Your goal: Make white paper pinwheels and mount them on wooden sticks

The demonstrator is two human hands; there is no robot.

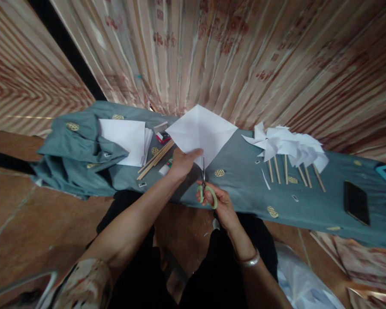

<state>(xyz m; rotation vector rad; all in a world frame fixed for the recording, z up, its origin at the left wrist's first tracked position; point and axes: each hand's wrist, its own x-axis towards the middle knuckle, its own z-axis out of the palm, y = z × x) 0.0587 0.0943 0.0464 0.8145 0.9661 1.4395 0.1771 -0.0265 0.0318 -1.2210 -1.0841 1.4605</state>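
A square white sheet of paper (201,128) with fold creases is held up with one corner pointing toward me. My left hand (184,162) grips it near that lower corner, thumb on top. In my right hand (220,201) is a pair of scissors (215,198) with light green handles, my fingers through the loops. The blades point away from me, at the paper's near corner. Whether they have cut into it I cannot tell.
Left on the cloth-covered table (231,184) are a stack of white paper (124,139), wooden sticks (156,159), a small red-and-white box (162,135) and a tube (165,167). Several paper pinwheels (287,143) on sticks lie right, then a phone (356,202). Curtains (212,51) hang behind.
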